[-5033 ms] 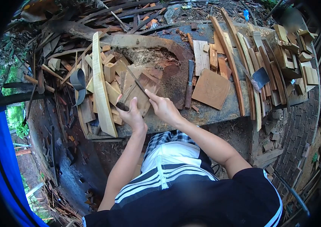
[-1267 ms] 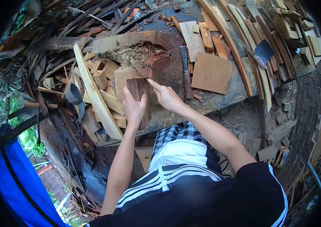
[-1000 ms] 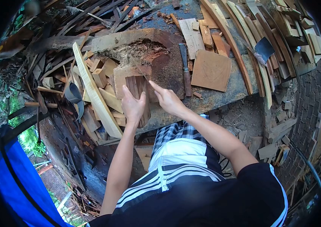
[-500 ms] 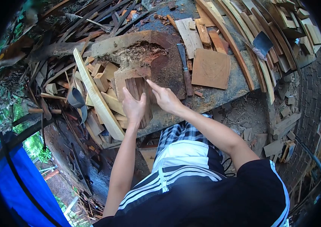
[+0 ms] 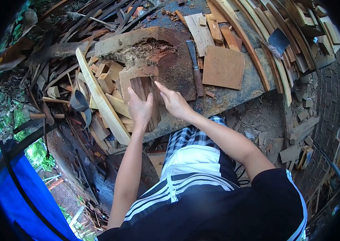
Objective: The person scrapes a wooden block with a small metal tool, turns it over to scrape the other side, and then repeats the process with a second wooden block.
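A dark brown grained wood block [image 5: 142, 85] stands against the near edge of a thick, hollowed wooden chopping block [image 5: 176, 66]. My left hand [image 5: 139, 109] is closed across it, thumb on the right side and fingers along the left. My right hand [image 5: 175, 104] is at the block's upper right edge, its fingers stretched out together and fingertips right at the edge. Right of the chopping block lies a chisel-like tool [image 5: 195, 69] with a flat dark blade and wooden handle. Beside that is a square wooden board [image 5: 223, 67].
Offcuts [image 5: 105, 83] and a long pale curved strip [image 5: 99, 96] lie to the left of the workbench [image 5: 234, 94]. Long curved strips [image 5: 246, 50] and a dark blade with cloth wrapping [image 5: 279, 40] are at right. Scrap wood [image 5: 105, 24] fills the back left.
The view has shifted slightly, so the bench appears a little higher. Both hands keep nearly the same places at the wood block.
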Motion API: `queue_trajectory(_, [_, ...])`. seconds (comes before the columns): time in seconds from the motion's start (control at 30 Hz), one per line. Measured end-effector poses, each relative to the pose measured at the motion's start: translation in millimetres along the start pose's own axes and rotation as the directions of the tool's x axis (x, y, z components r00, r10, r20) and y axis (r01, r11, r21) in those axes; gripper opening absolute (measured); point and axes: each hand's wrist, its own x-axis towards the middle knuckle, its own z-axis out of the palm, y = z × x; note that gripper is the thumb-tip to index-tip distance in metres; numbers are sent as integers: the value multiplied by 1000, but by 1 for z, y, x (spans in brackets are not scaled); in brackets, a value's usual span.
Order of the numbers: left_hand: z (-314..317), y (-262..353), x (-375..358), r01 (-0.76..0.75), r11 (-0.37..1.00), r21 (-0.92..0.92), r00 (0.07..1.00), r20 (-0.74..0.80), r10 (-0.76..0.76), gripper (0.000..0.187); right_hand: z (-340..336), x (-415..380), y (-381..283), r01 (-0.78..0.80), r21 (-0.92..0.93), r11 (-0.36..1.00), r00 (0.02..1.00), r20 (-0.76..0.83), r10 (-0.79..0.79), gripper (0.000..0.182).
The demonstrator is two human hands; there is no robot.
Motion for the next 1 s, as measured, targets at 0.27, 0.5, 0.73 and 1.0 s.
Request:
queue_trajectory(0.27, [2, -3, 2, -11, 999, 44, 1000, -16, 12, 80, 16, -10, 6, -1, -28, 1000, 1000, -23, 0, 47])
queue_trajectory(0.5, [3, -3, 5, -19, 997, 68, 1000, -15, 20, 82, 11, 14, 11, 40, -112, 993, 996, -76, -49, 46])
queue_trajectory(0.73, [1, -2, 4, 29, 1000, -1, 1000, 11, -29, 83, 10, 27, 0, 116, -53, 992, 989, -88, -120, 45])
queue_trajectory(1.0, [0, -2, 3, -6, 1000, -19, 1000, 2, 6, 83, 7, -5, -18, 188, -46, 981, 977, -90, -192, 44])
